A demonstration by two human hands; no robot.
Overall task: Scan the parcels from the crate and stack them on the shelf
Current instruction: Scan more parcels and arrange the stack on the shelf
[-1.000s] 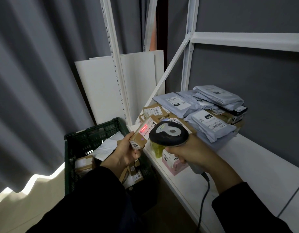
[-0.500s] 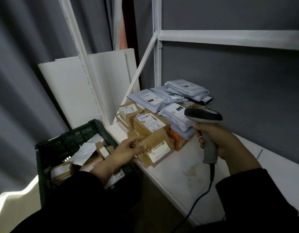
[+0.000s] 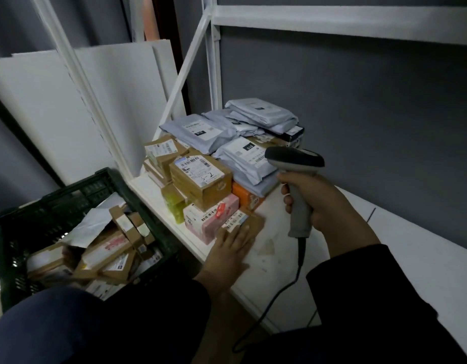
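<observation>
We see two hands. The left hand (image 3: 233,241) lies flat, fingers spread and extended, palm pressing on a small brown box (image 3: 249,222) that sits on the white shelf (image 3: 384,253); it presses rather than grips. The right hand (image 3: 316,200) is closed around the handle of one grey scanner (image 3: 296,166), held upright above the shelf, its dark head pointing left, and one cable (image 3: 287,287) trails down from the handle toward us. The box under the left hand carries two barcode strips, too blurred to read. Touching it on the left is one pink box (image 3: 203,219) with a barcode label and a red mark. Beyond the left hand stand cardboard boxes (image 3: 200,179); we count about five, and the top one's label bears handwriting that looks like "5-2". One orange box (image 3: 244,197) and one yellow-green box (image 3: 174,206) peek out beneath them. Behind the scanner lie grey mailers (image 3: 242,127), perhaps six; two show black tags, one readable as "010". Left of the left hand, well below the shelf, one dark green crate (image 3: 69,190) holds a jumble of boxes and a white mailer (image 3: 90,227), too tangled to count.
</observation>
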